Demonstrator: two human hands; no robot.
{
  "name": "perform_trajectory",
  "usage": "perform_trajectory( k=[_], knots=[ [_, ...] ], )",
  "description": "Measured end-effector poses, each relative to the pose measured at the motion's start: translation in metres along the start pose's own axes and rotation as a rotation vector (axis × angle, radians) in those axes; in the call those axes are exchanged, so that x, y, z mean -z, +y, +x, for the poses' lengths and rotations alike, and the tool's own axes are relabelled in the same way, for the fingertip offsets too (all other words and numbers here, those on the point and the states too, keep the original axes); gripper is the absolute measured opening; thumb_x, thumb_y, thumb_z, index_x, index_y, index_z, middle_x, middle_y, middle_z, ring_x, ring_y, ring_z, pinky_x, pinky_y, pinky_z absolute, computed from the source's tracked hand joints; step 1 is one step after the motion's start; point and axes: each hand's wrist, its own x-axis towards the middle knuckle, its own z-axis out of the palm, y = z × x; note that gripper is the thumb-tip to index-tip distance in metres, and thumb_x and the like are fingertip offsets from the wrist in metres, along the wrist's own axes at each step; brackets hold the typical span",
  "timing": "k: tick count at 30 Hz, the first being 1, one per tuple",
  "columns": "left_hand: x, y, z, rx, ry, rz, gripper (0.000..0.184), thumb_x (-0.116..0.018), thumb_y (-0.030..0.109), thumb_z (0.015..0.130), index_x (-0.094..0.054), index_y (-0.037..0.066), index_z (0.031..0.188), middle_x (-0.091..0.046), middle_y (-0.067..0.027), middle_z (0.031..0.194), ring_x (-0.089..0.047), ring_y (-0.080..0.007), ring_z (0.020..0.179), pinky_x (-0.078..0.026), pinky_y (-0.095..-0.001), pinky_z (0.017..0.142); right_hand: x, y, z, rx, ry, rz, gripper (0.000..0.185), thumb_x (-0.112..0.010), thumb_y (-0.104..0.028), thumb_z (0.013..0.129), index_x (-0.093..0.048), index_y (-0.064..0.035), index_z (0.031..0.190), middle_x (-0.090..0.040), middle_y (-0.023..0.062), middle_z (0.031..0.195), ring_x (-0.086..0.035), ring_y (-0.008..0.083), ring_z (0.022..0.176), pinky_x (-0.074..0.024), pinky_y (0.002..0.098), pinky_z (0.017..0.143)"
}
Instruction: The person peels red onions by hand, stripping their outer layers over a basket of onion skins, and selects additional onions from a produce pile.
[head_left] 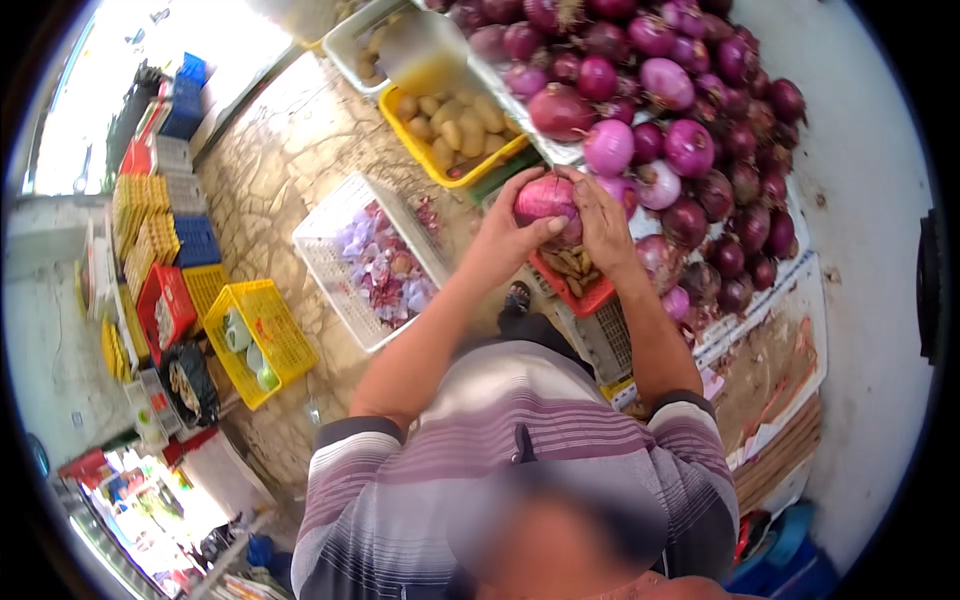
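Note:
A large red onion is held up between my two hands. My left hand wraps its near left side, thumb lying across the front of the skin. On the other side my right hand has its fingers curled against the onion's upper right. Whether the right hand also holds a small tool is hidden. Just right of my hands spreads a big pile of red onions. Below them sits a red basket with brownish root-like pieces.
On the floor to the left stands a white crate with onion skins. A yellow crate of potatoes is beyond my hands. Another yellow crate and several stacked crates line the left wall. A wall bounds the right.

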Motion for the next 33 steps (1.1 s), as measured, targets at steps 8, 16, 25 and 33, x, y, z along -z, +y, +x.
perform_trajectory(
  k=[8, 16, 25, 33],
  knots=[
    [0.075, -0.011, -0.054, -0.093, 0.34, -0.325, 0.057, -0.074, 0.019, 0.095, -0.043, 0.006, 0.142, -0.058, -0.0122, 0.129, -0.062, -0.0198, 0.113, -0.058, -0.034, 0.092, -0.111, 0.008, -0.011, -0.045, -0.157, 0.226, 0.063, -0.065, -0.029, 0.1, -0.042, 0.0033, 0.15, -0.055, 0.0179, 0.14, -0.054, 0.022, 0.128, -0.0433, 0.0361, 0.108],
    [0.144, 0.009, -0.123, -0.044, 0.453, -0.203, 0.066, -0.072, 0.016, 0.092, -0.042, 0.005, 0.15, -0.058, -0.014, 0.133, -0.062, -0.0201, 0.114, -0.056, -0.0324, 0.094, -0.187, -0.013, -0.011, 0.24, -0.327, -0.235, 0.065, -0.073, -0.025, 0.092, -0.047, 0.0021, 0.144, -0.056, 0.0234, 0.134, -0.059, 0.0363, 0.122, -0.0467, 0.0405, 0.104],
    [0.203, 0.003, -0.174, 0.042, 0.585, -0.247, 0.061, -0.072, 0.028, 0.09, -0.053, -0.003, 0.139, -0.065, -0.0111, 0.119, -0.065, -0.0151, 0.102, -0.056, -0.0286, 0.086, -0.266, -0.028, -0.018, 0.416, -0.436, -0.324, 0.058, -0.073, -0.018, 0.09, -0.05, -0.0016, 0.14, -0.058, 0.0226, 0.127, -0.061, 0.0404, 0.113, -0.0511, 0.0433, 0.094],
    [0.232, -0.021, -0.208, -0.059, 0.77, -0.398, 0.048, -0.07, 0.027, 0.093, -0.059, -0.004, 0.127, -0.067, -0.009, 0.112, -0.064, -0.0123, 0.095, -0.055, -0.0274, 0.083, -0.321, -0.041, -0.019, 0.532, -0.539, -0.295, 0.056, -0.074, -0.015, 0.088, -0.052, -0.0024, 0.138, -0.059, 0.0218, 0.125, -0.062, 0.0406, 0.11, -0.052, 0.0435, 0.093]
  ],
)
